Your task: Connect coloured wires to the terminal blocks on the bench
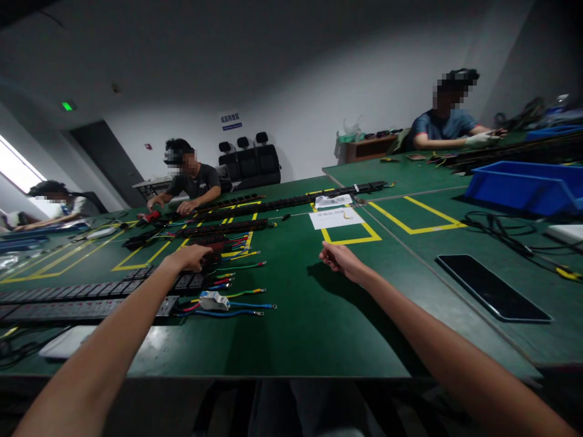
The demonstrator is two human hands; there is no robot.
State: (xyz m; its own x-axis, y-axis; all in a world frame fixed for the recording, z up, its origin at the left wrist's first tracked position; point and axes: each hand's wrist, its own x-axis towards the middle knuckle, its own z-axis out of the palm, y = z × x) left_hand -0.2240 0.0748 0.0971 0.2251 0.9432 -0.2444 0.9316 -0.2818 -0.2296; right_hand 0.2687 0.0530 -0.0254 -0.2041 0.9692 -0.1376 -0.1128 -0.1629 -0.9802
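Observation:
My left hand (194, 258) is at the left, its fingers curled over the dark wired end of a black power strip (184, 280). Its fingertips are partly hidden. Coloured wires with metal ring terminals (259, 290) stick out to the right of the strips. Closer to me lies a grey power strip (109, 308), with a small white circuit breaker (214, 300) on its wires. My right hand (339, 258) hovers over the green tabletop (291, 328), fingers closed; anything inside them is hidden. White paper labels (337, 218) lie just beyond it.
More black strips (291, 203) lie across the table. At the right are a phone (492, 286), black cables (505, 240) and a blue bin (523, 188). A white device (68, 343) sits front left. Co-workers sit across the table, at the far left and far right.

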